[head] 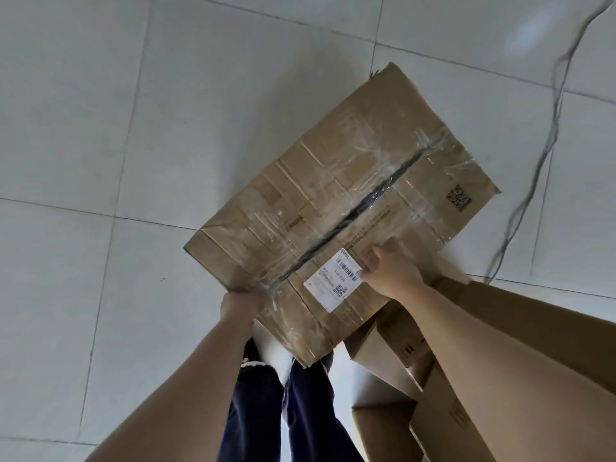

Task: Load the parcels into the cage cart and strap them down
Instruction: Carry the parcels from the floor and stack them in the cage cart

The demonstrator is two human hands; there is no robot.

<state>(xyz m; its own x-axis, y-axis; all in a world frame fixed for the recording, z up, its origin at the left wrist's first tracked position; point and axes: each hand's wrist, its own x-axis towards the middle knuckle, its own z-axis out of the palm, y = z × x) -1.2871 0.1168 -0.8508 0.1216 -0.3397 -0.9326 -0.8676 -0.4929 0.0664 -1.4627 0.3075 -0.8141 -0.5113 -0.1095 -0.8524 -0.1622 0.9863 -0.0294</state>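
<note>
Holds one parcel [333,201] up over the tiled floor [100,128], broad taped side facing up, seam running away from the body. Grips its near corner with the left hand [241,303], with fingers curled under the edge. Clamps its right edge with the right hand [390,271], with fingers curled onto the top just beside a white label [333,283]. Stands in dark trousers [253,405] beneath the parcel's near end. Keeps close to more boxes [393,358] at the right, partly under the parcel, with a thin cable [546,145] on the floor beyond.
</note>
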